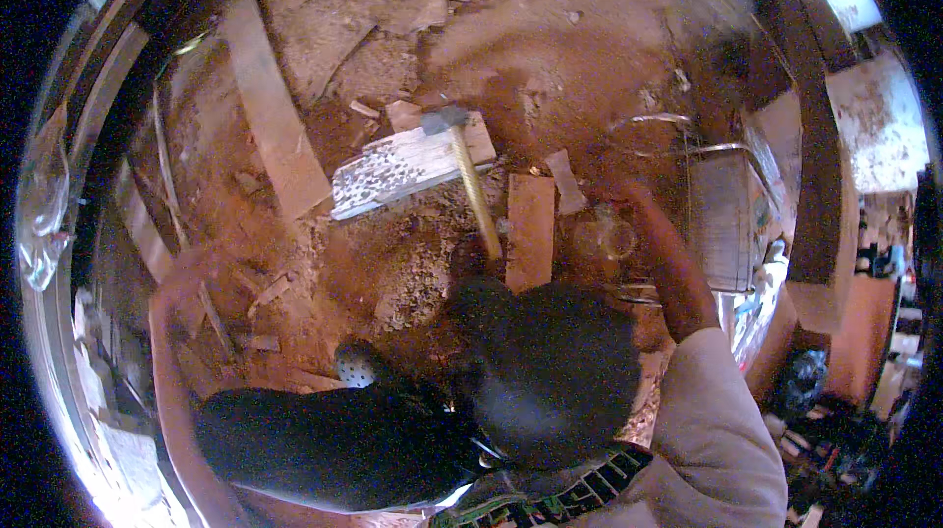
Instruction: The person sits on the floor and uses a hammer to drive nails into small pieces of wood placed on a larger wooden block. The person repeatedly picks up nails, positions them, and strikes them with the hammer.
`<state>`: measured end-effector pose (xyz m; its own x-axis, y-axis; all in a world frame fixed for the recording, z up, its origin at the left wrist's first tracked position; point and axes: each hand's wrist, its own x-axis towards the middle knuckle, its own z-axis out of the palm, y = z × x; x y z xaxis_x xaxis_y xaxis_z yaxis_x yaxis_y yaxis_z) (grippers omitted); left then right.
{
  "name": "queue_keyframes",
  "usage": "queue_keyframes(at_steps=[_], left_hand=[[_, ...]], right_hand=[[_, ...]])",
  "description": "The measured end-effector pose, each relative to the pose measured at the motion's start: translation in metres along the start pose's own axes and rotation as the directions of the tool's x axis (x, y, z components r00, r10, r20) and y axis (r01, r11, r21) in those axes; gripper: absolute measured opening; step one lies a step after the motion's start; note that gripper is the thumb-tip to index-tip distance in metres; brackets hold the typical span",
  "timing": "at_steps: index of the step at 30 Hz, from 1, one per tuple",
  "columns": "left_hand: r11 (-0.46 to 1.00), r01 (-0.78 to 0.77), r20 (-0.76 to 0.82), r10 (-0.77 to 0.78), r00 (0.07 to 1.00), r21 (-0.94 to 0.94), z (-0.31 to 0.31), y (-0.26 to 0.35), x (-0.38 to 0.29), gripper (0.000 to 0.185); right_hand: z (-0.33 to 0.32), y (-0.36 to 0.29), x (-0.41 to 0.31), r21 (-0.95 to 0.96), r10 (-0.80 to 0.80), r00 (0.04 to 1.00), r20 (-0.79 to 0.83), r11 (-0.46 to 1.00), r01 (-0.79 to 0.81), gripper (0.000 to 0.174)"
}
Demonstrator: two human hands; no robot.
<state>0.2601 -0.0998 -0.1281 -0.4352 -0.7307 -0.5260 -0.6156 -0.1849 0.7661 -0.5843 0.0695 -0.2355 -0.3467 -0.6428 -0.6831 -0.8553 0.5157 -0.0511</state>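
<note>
Dim light and motion blur soften both hands. Out to the left, my left hand (193,274) hovers near a thin wooden strip (163,152); its fingers are too smeared to read. My right hand (625,193) is on the right, beside a small flat wood offcut (565,182), and I cannot tell whether it touches anything. Ahead of my knees, a hammer (475,193) with a dark head and yellowish handle rests its head on a pale board (398,167) covered in dark spots. A short wooden block (530,222) lies right of the handle.
A long plank (276,108) slants across the reddish dirt floor (545,64). At right stands a box (718,215) near bent metal rods (663,119). Wood scraps (365,112) lie behind the spotted board. A dotted shoe (355,366) shows by my leg.
</note>
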Motion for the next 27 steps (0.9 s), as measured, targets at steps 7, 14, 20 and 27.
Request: queue_keyframes(at_steps=[7, 14, 20, 27], left_hand=[[0.956, -0.167, -0.098, 0.195, 0.976, 0.241, 0.041, 0.149, 0.011, 0.047], [0.787, -0.482, 0.190, 0.443, 0.876, 0.385, 0.121, 0.176, 0.054, 0.042], [0.730, -0.612, 0.255, 0.556, 0.791, 0.305, 0.147, 0.202, 0.069, 0.041], [0.811, -0.560, 0.170, 0.583, 0.794, -0.167, 0.152, 0.248, 0.028, 0.042]], right_hand=[[-0.057, 0.005, -0.006, 0.592, -0.344, 0.938, 0.041, 0.765, 0.255, 0.044], [-0.139, -0.097, -0.110, 0.954, -0.605, 0.765, -0.222, 0.027, 0.298, 0.034], [-0.168, -0.228, -0.173, 0.916, -0.642, 0.726, -0.247, 0.089, 0.391, 0.025], [-0.123, -0.326, -0.222, 0.947, -0.775, 0.597, -0.205, -0.002, 0.322, 0.009]])
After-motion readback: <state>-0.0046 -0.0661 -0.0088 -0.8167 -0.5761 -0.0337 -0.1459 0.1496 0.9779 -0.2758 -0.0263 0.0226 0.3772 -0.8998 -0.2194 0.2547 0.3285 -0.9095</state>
